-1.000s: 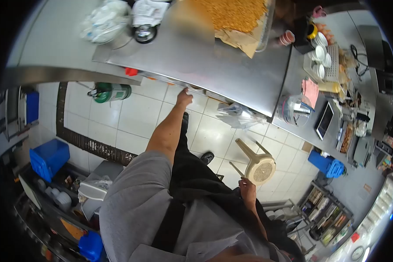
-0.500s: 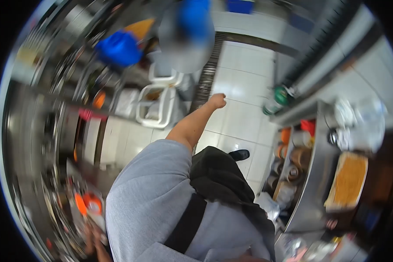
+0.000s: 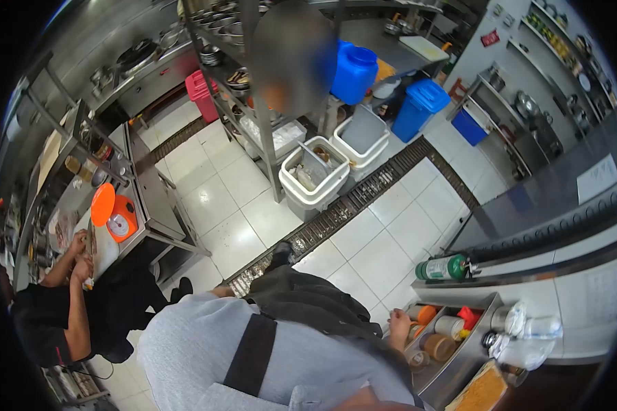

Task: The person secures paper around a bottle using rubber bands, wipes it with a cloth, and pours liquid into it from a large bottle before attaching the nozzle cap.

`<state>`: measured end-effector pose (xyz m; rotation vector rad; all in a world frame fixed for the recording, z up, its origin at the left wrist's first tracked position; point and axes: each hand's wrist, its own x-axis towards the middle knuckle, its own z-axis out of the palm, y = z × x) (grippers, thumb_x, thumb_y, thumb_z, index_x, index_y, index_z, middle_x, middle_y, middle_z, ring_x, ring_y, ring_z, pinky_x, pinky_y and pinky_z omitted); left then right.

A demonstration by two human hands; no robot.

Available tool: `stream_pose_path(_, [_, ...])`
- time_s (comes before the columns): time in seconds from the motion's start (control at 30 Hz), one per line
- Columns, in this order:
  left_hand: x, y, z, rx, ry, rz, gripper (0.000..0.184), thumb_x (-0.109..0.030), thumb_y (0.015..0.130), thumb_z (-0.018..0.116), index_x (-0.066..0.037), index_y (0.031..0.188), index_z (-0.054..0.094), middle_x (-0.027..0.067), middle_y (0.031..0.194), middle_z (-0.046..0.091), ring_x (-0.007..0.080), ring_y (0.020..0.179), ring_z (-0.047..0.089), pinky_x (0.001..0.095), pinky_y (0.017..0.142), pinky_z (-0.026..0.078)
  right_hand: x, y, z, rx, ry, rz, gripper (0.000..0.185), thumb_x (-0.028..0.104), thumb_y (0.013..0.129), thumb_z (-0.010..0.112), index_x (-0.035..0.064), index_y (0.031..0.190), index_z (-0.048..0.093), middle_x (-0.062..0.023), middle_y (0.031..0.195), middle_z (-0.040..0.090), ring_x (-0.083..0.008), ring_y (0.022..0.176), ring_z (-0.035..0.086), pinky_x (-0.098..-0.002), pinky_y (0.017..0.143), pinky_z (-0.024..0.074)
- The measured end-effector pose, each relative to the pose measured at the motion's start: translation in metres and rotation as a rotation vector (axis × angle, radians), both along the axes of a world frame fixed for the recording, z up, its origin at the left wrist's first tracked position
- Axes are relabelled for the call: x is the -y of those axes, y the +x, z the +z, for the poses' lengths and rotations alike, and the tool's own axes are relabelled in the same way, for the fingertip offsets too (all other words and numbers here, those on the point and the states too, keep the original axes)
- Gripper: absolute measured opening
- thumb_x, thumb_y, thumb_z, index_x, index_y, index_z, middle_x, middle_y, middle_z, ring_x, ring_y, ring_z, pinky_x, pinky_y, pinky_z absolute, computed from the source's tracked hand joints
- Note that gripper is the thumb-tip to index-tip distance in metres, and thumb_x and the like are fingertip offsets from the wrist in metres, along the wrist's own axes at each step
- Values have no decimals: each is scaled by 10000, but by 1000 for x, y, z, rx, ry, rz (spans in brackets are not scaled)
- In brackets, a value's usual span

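My right hand (image 3: 398, 322) hangs low at my right side, next to the edge of a steel shelf unit (image 3: 487, 312). Its fingers look loosely bent and apart, with nothing seen in them. Close by it stand jars with orange lids (image 3: 426, 315), a white-topped container (image 3: 449, 327) and a jar of brown contents (image 3: 439, 347). Only a sliver of my left forearm (image 3: 222, 292) shows past the grey sleeve; the left hand is hidden behind my body and dark apron (image 3: 308, 298).
A co-worker (image 3: 82, 308) stands at the left counter beside an orange scale (image 3: 122, 218). White bins (image 3: 315, 198) stand ahead, by a floor drain grate (image 3: 343, 216). A green cylinder (image 3: 442, 268) lies at right. A blue lidded bin (image 3: 418, 109) is farther back.
My view has swung left, bringing the co-worker and the scale fully in. My left arm, stretched forward before, is now down and mostly hidden. My right hand has come into view by the jars.
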<state>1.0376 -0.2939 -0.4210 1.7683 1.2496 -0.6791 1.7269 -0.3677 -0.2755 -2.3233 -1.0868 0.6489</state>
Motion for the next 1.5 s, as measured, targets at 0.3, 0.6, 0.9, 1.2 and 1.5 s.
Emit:
stream_pose_path(0.3, [-180, 14, 70, 5, 224, 384, 413, -149, 735, 633, -32, 1128, 680, 175, 1020, 704, 288, 859, 693, 422, 743, 561, -104, -153, 21, 87, -285, 551, 282, 212, 823, 595, 5, 970, 718, -237, 876, 685, -379, 853, 677, -447, 792, 534])
stream_pose_path(0.6, [-311, -161, 44, 192, 212, 1250, 393, -27, 798, 561, -21, 1190, 593, 189, 903, 672, 303, 705, 688, 432, 547, 587, -294, -280, 64, 180, -128, 674, 315, 273, 850, 624, 65, 1075, 698, -178, 950, 705, -364, 906, 667, -440, 835, 535])
stream_pose_path(0.9, [-189, -159, 10, 270, -54, 385, 245, -179, 857, 527, 36, 842, 643, 182, 807, 655, 322, 672, 647, 447, 568, 511, -326, -308, 84, 54, -203, 733, 309, 267, 881, 610, 75, 1111, 688, -176, 1024, 698, -356, 944, 669, -430, 838, 539])
stream_pose_path(1.2, [-259, -83, -4, 281, 163, 406, 464, -421, 882, 523, -36, 1103, 657, 221, 1014, 669, 325, 956, 633, 427, 889, 493, -338, -149, 11, 483, -597, 711, 294, 260, 813, 577, 10, 882, 716, -221, 988, 690, -372, 942, 665, -461, 818, 544])
stream_pose_path(1.5, [-278, -90, 98, 87, 171, 1299, 568, -144, 693, 568, 14, 1237, 606, 214, 838, 708, 278, 600, 683, 371, 607, 565, -551, -249, 1, 308, -241, 950, 277, 254, 819, 643, 56, 998, 716, -214, 966, 685, -387, 941, 652, -454, 856, 523])
